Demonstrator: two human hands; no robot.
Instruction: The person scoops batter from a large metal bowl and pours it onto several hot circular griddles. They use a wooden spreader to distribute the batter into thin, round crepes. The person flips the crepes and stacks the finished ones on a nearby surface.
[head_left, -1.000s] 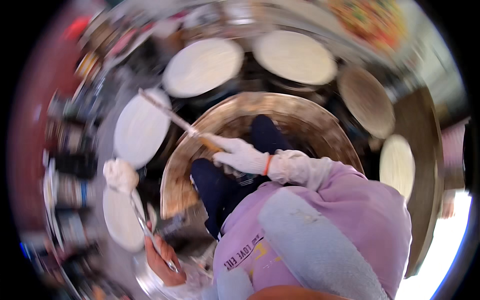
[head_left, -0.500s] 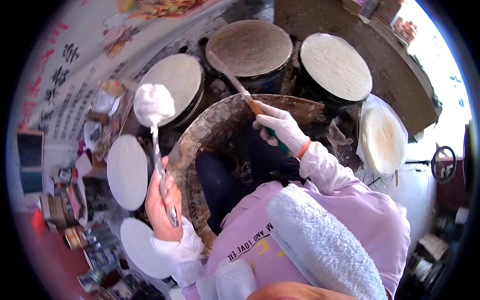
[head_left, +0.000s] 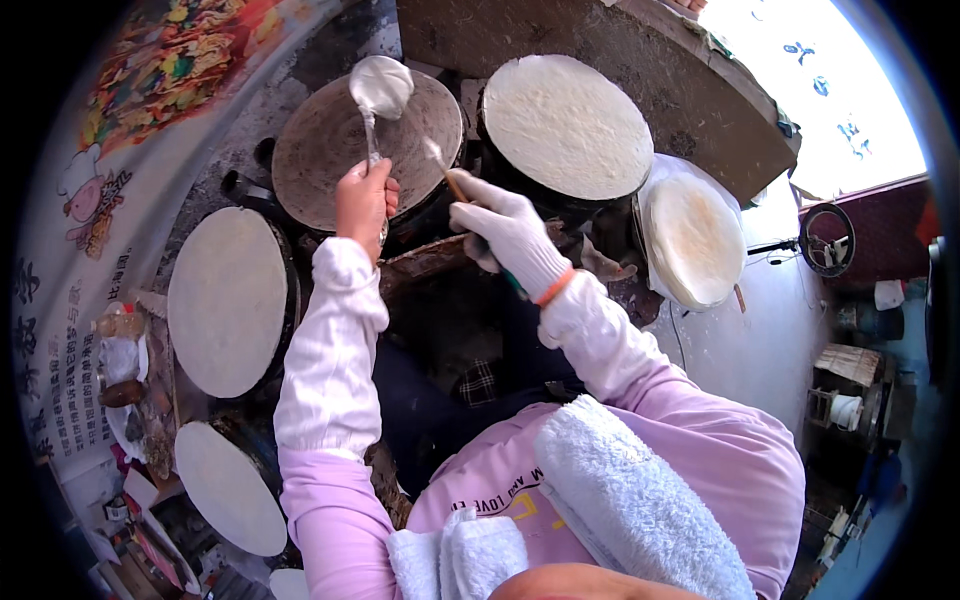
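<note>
My bare left hand (head_left: 365, 205) is wrapped round the metal handle of a ladle (head_left: 371, 128). The ladle's head carries a lump of white batter (head_left: 381, 88) above the far part of a bare brown round griddle (head_left: 310, 160). To its right, my right hand (head_left: 508, 232), in a white glove with an orange band at the wrist, grips a long scraper (head_left: 456, 186). The scraper's tip, smeared whitish, points toward the griddle's right edge. Whether the tip touches the griddle I cannot tell.
A griddle covered by a pale flatbread (head_left: 567, 128) stands at the back right, beside a stack of flatbreads (head_left: 697, 243) on plastic. More pale-topped griddles (head_left: 228, 302) curve round my left side. A printed banner (head_left: 100, 270) hangs at left; a brown board (head_left: 640, 70) rises behind.
My left hand has carried the batter-filled ladle forward and right, to above the brown griddle. The scraper has drawn back from across that griddle. My view has turned right.
</note>
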